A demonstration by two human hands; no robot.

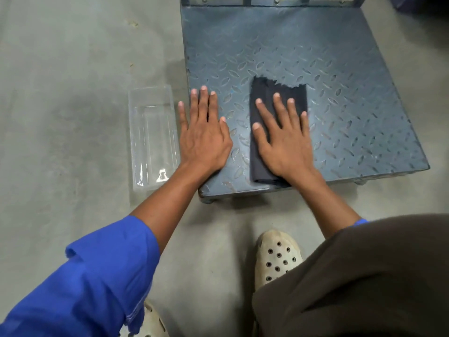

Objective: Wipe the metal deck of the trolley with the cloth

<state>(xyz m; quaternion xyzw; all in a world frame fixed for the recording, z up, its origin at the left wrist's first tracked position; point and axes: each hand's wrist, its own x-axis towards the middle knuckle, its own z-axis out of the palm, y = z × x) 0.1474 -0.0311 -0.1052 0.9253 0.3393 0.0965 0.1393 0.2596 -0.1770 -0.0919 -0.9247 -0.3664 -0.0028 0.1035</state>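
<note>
- Your right hand (pixel 283 139) lies flat and open, palm down, on the dark cloth (pixel 267 93); the fingers are spread and none curls around the fabric, so you press it rather than grip it.
- The cloth is a folded dark strip on the metal deck (pixel 315 57) of the trolley, running from the near edge toward the middle. Its ragged far end shows beyond your fingertips, and its near fold sits under the heel of your palm.
- The left edge of the cloth shows beside your thumb; on the right your hand reaches about to its edge.
- Your left hand (pixel 204 135) is also flat and open, holding nothing, resting on the deck's near-left corner with the little finger over the edge.
- The two hands are apart, with a strip of bare tread plate between them; the left hand does not touch the cloth.
- A clear plastic tray (pixel 151 132) lies on the floor (pixel 73 93) just beside the trolley's left edge.
</note>
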